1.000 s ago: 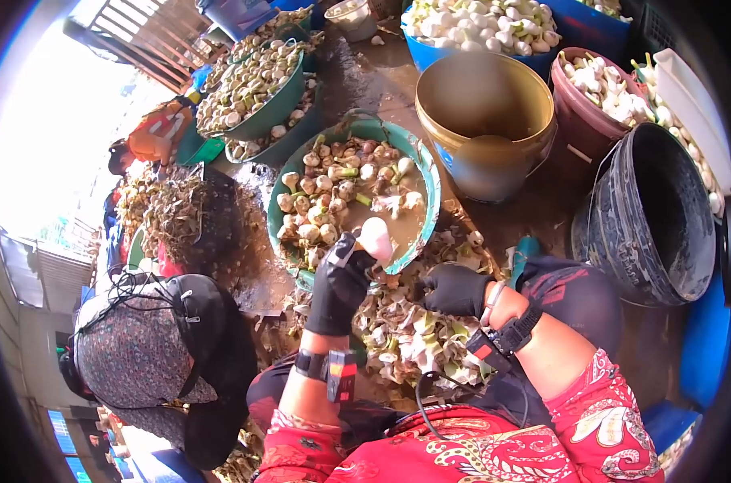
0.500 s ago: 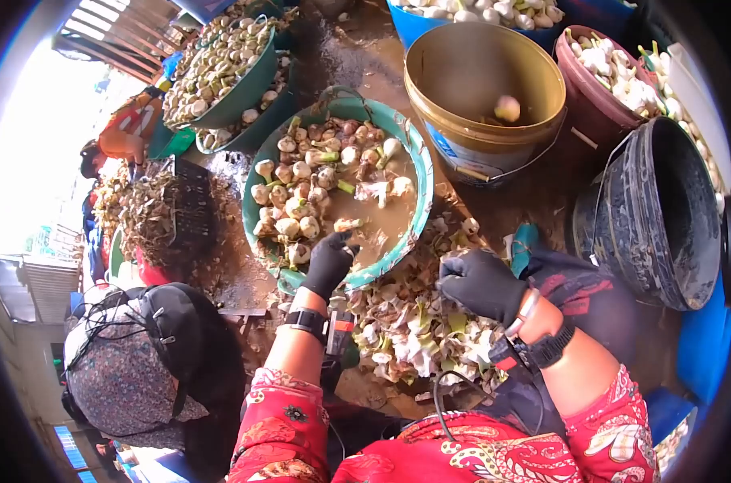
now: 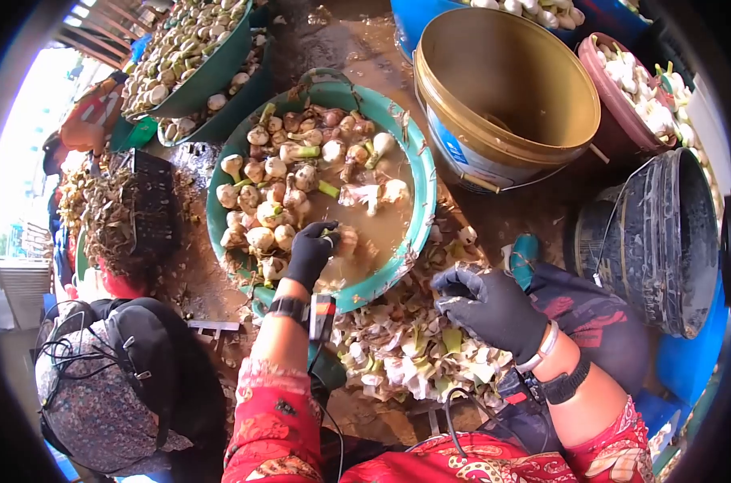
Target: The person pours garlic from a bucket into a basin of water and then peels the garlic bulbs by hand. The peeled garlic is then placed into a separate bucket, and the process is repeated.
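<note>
A green basin [image 3: 426, 181] holds muddy water and many garlic bulbs [image 3: 275, 167]. My left hand [image 3: 310, 256], in a black glove, reaches over its near side, fingers closed round a garlic bulb [image 3: 347, 240] just above the water. My right hand [image 3: 494, 310], also gloved in black, hovers above a heap of garlic peelings [image 3: 430, 350]. Its fingers are curled together, and what they hold, if anything, is hidden. Beyond it stands a gold bucket [image 3: 462, 133], its inside mostly in shadow.
A black bucket [image 3: 639, 241] lies tilted at the right. Behind it are a pink tub [image 3: 623, 117] and a blue tub [image 3: 413, 24] of white garlic. Heaped green basins [image 3: 212, 76] stand upper left. A person in a floral hat [image 3: 100, 394] sits lower left, near a black crate [image 3: 152, 201].
The pale bulb seen in the gold bucket's mouth has gone from view. My left hand now grips a bulb in the basin. My right hand's fingers have loosened a little. The view has shifted.
</note>
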`<state>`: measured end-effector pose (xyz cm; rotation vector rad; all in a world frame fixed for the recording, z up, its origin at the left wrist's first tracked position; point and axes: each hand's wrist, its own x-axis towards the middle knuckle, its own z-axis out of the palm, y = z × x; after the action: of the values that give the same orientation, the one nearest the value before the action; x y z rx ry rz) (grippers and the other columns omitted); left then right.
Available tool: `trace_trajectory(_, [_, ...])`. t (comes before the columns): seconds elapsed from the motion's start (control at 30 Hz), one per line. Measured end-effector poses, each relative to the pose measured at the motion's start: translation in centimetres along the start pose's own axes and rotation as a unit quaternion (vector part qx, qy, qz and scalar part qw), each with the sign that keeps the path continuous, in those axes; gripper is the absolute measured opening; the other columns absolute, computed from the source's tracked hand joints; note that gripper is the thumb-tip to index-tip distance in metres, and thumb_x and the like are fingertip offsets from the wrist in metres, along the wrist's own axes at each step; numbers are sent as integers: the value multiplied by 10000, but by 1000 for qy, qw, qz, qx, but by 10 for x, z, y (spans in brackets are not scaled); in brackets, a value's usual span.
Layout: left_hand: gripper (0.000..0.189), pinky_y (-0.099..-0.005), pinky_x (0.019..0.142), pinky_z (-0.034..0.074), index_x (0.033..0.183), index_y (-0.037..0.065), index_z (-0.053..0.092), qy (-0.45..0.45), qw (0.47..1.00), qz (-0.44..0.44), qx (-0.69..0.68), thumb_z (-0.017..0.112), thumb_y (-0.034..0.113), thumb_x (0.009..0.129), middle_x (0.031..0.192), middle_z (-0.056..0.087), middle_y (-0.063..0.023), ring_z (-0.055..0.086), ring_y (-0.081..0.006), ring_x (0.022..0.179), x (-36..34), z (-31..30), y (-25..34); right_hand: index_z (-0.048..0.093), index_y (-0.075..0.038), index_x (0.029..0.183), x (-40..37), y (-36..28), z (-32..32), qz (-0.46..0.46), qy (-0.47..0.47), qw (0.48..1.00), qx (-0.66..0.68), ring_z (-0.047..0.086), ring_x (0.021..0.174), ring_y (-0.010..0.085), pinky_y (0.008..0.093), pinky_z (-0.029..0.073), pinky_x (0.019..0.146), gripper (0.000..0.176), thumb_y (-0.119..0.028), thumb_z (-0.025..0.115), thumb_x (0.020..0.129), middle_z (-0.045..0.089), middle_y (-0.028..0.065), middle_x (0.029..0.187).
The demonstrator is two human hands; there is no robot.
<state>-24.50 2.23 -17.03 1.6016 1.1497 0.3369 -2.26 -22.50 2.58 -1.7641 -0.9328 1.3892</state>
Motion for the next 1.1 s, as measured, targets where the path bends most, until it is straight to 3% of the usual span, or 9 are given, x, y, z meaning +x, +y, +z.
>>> trace_trajectory(0.03, [316,-279,716,515,1094,-23,608,-20,987,-40,-156,587,15,781,888,657,-91,629,-149,764,-27,-2,46,556,-23,1159,2,5,2,-3,-12,1000,17,642,805,176,310,487,696,423,-175,657,777,664,142,820])
trace_trajectory(0.13, [390,-258,753,491,1170,-39,547,-90,947,-31,-306,569,23,786,955,634,-76,610,-135,789,-82,0,121,380,-70,1354,8,11,19,-96,40,988,116,626,771,184,323,490,689,659,-155,684,776,661,135,886])
trace_trajectory(0.2, [410,-283,789,498,1177,-31,552,-98,951,-1,-294,564,-26,767,943,647,-104,627,-154,830,-119,10,169,177,-128,1452,7,8,25,-83,-38,957,277,587,696,125,258,485,605,886,-86,718,752,617,129,969])
trace_trajectory(0.33, [429,-289,815,490,1210,-39,527,-111,932,35,-343,587,6,787,1028,631,-106,616,-155,880,-180,33,212,330,-92,1382,-4,5,32,-103,-29,930,352,578,759,89,241,495,628,785,-56,748,718,616,107,988])
trace_trajectory(0.4, [440,-286,824,488,1246,-35,491,-112,913,59,-388,586,42,823,1065,610,-101,610,-153,893,-196,35,216,455,-64,1275,-19,-4,35,-204,17,924,322,583,834,112,250,500,728,655,-72,771,701,606,79,1016])
trace_trajectory(0.53, [342,-233,751,473,1170,-27,554,-58,922,52,-379,601,135,872,948,626,-35,579,-98,817,-208,45,217,513,-58,1213,-29,1,37,-348,158,922,65,564,1037,197,329,442,913,672,-146,813,619,587,96,1097])
trace_trajectory(0.63, [192,-242,728,482,996,-20,629,-4,964,89,-250,595,117,866,887,637,-32,582,-90,782,-214,50,216,520,-61,1208,-36,0,35,-357,175,917,44,545,1085,206,341,423,944,684,-169,815,601,575,113,1140])
trace_trajectory(0.8, [243,-254,731,496,1064,-53,589,1,949,61,-310,575,44,842,927,650,-73,614,-121,797,-219,57,226,479,-10,1230,-39,-1,31,-252,90,945,191,518,1044,122,288,446,915,638,-49,785,671,552,59,1143])
trace_trajectory(1.1, [236,-242,694,493,1053,-37,596,-2,973,101,-205,599,118,875,888,641,-46,597,-98,762,-215,55,239,501,-19,1213,-41,-7,26,-288,75,915,271,556,960,108,272,483,857,623,-81,797,668,601,59,1064])
